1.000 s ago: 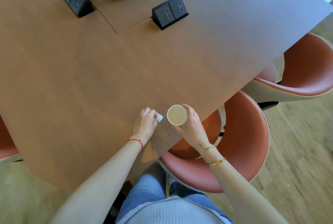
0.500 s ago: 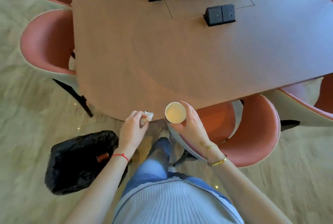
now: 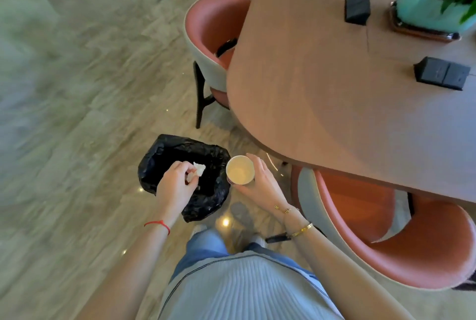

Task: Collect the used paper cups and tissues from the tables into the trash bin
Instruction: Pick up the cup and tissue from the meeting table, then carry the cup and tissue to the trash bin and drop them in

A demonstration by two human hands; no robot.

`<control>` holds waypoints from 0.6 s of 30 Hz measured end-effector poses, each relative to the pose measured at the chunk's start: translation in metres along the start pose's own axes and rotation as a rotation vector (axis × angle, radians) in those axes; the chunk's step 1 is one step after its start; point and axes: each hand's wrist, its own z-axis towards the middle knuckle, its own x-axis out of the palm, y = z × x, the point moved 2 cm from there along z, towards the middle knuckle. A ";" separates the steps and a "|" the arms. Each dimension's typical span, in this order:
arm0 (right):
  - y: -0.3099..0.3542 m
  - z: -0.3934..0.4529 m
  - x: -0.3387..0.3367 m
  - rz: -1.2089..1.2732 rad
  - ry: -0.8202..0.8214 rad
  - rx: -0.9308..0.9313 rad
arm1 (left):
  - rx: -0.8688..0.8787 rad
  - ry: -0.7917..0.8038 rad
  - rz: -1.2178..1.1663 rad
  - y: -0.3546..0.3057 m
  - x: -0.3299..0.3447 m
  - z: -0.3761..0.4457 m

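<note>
The left hand (image 3: 176, 186) pinched a crumpled white tissue (image 3: 197, 170) over the black-lined trash bin (image 3: 164, 155). The right hand (image 3: 262, 183) gripped an upright, empty paper cup (image 3: 240, 173) just beside the bin's rim.

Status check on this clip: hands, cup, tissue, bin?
Left hand pinches crumpled tissue over the bin. Right hand grips paper cup, upright, beside the bin's rim. Nothing in the way.

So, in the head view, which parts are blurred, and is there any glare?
Head view: the floor at left is smeared by motion blur; small bright glints dot it near the trash bin; the paper cup and both hands look fairly sharp; the table edge curves from wide-angle distortion.
</note>
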 end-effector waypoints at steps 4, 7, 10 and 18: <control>0.042 0.024 0.042 -0.002 0.017 -0.016 | -0.023 -0.001 -0.020 0.049 -0.031 0.009; 0.067 0.041 0.069 0.006 -0.002 -0.004 | -0.017 0.009 -0.062 0.078 -0.055 0.023; 0.086 0.055 0.091 0.007 -0.022 0.032 | -0.007 0.034 -0.083 0.106 -0.072 0.038; 0.102 0.092 0.123 0.010 -0.021 0.162 | -0.023 0.146 -0.035 0.147 -0.078 0.085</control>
